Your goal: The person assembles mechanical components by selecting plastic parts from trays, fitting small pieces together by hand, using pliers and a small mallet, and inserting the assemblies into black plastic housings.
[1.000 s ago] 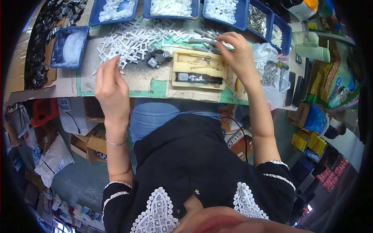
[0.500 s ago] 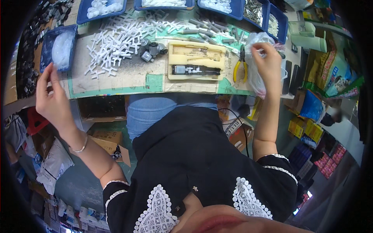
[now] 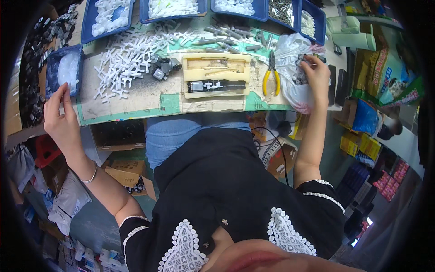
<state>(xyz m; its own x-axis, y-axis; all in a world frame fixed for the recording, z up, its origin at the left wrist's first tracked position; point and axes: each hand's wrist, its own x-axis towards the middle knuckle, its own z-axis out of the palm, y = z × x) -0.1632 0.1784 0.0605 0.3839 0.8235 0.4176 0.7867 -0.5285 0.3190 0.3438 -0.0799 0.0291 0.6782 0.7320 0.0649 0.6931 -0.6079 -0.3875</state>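
My left hand (image 3: 62, 121) is at the near edge of a small blue tray (image 3: 51, 72) of translucent white pieces (image 3: 69, 68). Its thumb and fingers are pinched together; whatever lies between the tips is too small to name. On the right, my right hand (image 3: 319, 76) has curled fingers at the mouth of a thin white plastic bag (image 3: 290, 47) with grey parts (image 3: 299, 71) inside. What those fingertips grip is hidden. Between my hands, a cream-coloured fixture block (image 3: 217, 95) holds a black and grey assembly (image 3: 235, 85) with white pieces set in it.
Yellow-handled pliers (image 3: 271, 81) lie left of the bag. White branched plastic parts (image 3: 120, 68) form a wide pile, with dark grey fittings (image 3: 164, 68) beside it and grey tubes (image 3: 226, 41) behind. Blue bins (image 3: 174, 18) line the back. Black parts (image 3: 31, 86) heap at far left.
My right hand has come down onto the bag, and grey parts now show in it. My left hand stays pinched by the small tray. The whole view has shifted slightly.
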